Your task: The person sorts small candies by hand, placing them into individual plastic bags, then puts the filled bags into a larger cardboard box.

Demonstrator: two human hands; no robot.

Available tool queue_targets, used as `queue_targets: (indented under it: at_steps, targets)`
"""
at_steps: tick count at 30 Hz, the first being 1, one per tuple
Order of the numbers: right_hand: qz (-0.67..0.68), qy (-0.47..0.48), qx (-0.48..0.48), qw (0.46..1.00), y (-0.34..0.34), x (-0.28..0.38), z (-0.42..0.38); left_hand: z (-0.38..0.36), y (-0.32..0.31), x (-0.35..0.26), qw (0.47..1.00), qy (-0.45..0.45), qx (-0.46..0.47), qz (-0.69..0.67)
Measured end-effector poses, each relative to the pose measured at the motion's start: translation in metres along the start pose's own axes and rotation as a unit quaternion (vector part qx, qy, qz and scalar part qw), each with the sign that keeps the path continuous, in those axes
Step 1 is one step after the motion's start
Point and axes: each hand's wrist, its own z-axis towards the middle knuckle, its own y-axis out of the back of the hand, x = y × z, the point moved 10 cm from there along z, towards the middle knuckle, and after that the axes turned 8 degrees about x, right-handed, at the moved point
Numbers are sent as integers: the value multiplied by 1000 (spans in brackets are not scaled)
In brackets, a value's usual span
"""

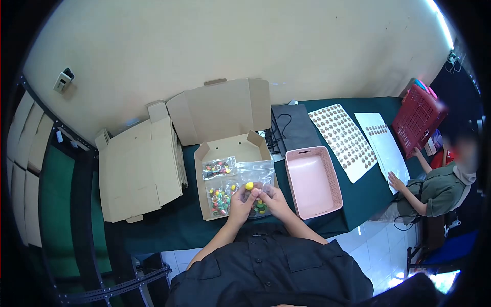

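Note:
Both my hands meet over the front of an open cardboard box (203, 204). My left hand (241, 205) and my right hand (272, 202) have their fingers closed together on a clear plastic bag (257, 171) with colourful pieces in its lower part. A yellow round piece (249, 185) shows just above my fingertips; whether it is inside the bag is unclear. Left of my hands, another clear bag of colourful pieces (221, 200) lies in the box, and a smaller packet (218, 167) lies behind it.
Flattened cardboard boxes (140, 171) are stacked at left. To the right are a pink basket (314, 183), a dark paper bag (296, 128), sticker sheets (343, 140) and a red crate (418, 115). Another person (440, 189) at the far right touches a white sheet (386, 148).

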Motion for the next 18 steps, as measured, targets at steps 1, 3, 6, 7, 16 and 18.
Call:
queue_targets:
  at_steps: [1, 3, 6, 7, 16, 18]
  targets:
    - [0, -3, 5, 1000, -1, 2, 1, -1, -3, 4, 999, 31, 23, 20]
    - [-1, -6, 12, 1000, -2, 5, 0, -4, 0, 6, 999, 24, 16, 20]
    - [7, -28, 41, 999, -7, 7, -2, -6, 5, 8, 1000, 26, 3, 8]
    - [9, -31, 52, 998, -8, 8, -3, -7, 6, 10, 999, 36, -4, -5]
    - [81, -24, 21, 996, -2, -18, -8, -7, -2, -6, 1000, 4, 14, 3]
    - [35, -27, 1, 999, -3, -16, -8, -9, 0, -3, 1000, 9, 15, 11]
